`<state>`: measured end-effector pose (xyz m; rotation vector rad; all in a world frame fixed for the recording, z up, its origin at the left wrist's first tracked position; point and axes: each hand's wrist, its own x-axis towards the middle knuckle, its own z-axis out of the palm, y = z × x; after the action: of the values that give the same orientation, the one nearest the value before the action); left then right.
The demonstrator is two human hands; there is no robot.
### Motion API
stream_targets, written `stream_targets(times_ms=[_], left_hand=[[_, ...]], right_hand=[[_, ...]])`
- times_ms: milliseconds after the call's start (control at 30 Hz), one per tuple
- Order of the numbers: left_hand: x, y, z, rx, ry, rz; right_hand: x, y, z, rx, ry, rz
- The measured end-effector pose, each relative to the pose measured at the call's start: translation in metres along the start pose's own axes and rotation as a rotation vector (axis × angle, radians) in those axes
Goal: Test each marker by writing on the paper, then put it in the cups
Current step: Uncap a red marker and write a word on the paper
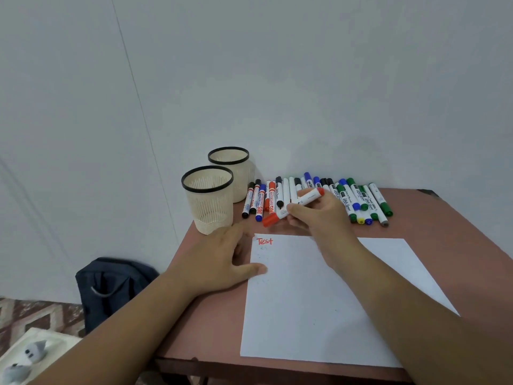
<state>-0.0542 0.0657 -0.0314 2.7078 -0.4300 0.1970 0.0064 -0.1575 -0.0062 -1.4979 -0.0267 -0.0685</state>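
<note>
My right hand grips a capped red marker, held nearly level just above the far edge of the white paper. "Test" is written in red at the paper's top left corner. My left hand lies flat on the table with its thumb on the paper's left edge. Two cream mesh cups with black rims stand at the table's far left, the nearer cup in front of the farther cup; both look empty. A row of several markers lies along the table's far edge.
The brown table stands against a white wall. A dark bag sits on the patterned floor to the left. A white tray with grey things lies at the bottom left.
</note>
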Motion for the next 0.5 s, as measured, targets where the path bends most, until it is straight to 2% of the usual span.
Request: stream_targets(times_ms=[167, 300, 500], left_hand=[[-0.003, -0.001, -0.002, -0.028, -0.029, 0.042], [-0.005, -0.001, -0.001, -0.046, -0.009, 0.044], [-0.002, 0.000, 0.000, -0.097, 0.072, -0.052]], right_hand=[[0.009, -0.034, -0.010, -0.130, 0.057, -0.158], [0.020, -0.072, 0.007, -0.069, -0.039, -0.208], [0.060, -0.104, 0.051, -0.264, -0.083, -0.379]])
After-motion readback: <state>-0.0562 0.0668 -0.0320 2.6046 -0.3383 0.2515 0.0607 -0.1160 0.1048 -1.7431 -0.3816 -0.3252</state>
